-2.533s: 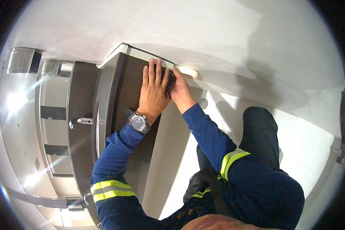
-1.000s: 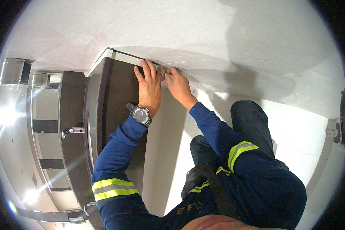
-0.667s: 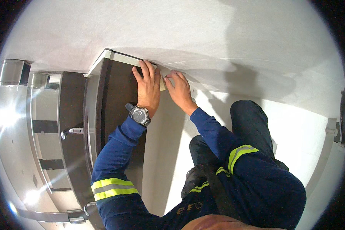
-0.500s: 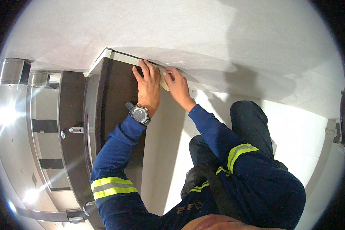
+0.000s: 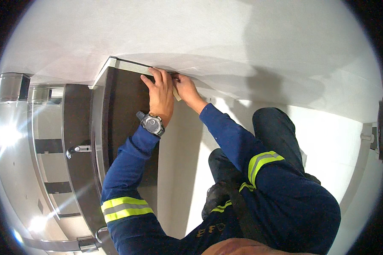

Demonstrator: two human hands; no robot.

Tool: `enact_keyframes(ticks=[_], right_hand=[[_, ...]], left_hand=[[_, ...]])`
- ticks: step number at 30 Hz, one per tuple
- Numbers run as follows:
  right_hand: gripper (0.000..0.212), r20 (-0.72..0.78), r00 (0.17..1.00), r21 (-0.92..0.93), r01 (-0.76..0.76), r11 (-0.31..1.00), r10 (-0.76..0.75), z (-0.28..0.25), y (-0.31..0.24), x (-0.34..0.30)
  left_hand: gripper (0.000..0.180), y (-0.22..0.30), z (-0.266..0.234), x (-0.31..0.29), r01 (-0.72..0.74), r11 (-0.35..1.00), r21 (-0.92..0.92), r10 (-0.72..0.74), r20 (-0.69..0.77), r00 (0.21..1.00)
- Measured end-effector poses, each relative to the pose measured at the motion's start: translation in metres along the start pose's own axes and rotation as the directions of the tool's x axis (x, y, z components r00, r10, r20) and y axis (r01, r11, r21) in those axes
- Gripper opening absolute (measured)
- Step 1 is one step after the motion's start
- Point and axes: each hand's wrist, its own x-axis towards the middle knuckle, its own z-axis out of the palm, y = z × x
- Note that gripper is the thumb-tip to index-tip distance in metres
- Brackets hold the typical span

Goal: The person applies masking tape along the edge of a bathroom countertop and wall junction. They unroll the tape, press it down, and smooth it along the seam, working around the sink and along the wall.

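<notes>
A pale strip of tape (image 5: 132, 66) runs along the far edge of a dark brown panel (image 5: 127, 100), where the panel meets the white wall. My left hand (image 5: 161, 94) presses on that strip with fingers stretched out and the thumb apart. Close against its right side, my right hand (image 5: 186, 90) is closed, fingers bent. From under the right hand shows part of a cream-coloured tape roll (image 5: 176, 95); the rest is hidden behind the fingers. A watch (image 5: 152, 124) sits on my left wrist.
A dark door with a metal lever handle (image 5: 78, 149) stands to the left, near bright lights. The white wall (image 5: 191, 34) spans the far side. My bent knees (image 5: 274, 131) are at the right, above a pale floor. A dark fixture (image 5: 381, 131) is at the far right.
Both hands have shifted slightly left in the picture. The right hand has moved closer to the left one, and less of the tape roll shows now.
</notes>
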Motion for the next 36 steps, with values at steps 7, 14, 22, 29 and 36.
enact_keyframes(ticks=[7,14,22,29,36], right_hand=[[0.022,-0.127,0.992,0.027,0.021,0.999,-0.018,0.01,0.007,-0.002],[0.022,-0.112,0.993,-0.053,0.014,0.999,-0.019,0.012,0.005,-0.01],[0.026,-0.205,0.979,-0.02,0.0,1.0,-0.004,0.013,0.037,0.023],[0.027,-0.093,0.996,0.112,0.024,0.993,-0.013,0.017,0.019,-0.008],[0.03,-0.21,0.973,0.229,0.144,0.963,-0.096,0.033,0.031,-0.009]], left_hand=[[0.062,-0.003,-0.006,0.002,-0.08,0.993,0.083,0.08,0.004,0.997],[0.057,-0.01,0.004,-0.01,-0.086,0.992,-0.089,0.072,-0.149,0.986],[0.036,-0.033,0.002,0.035,-0.071,0.783,-0.618,-0.202,-0.361,0.911],[0.014,-0.015,0.027,0.023,0.042,0.832,-0.552,-0.225,-0.268,0.937],[0.018,0.004,0.023,0.025,0.205,0.743,-0.638,-0.414,-0.197,0.889]])
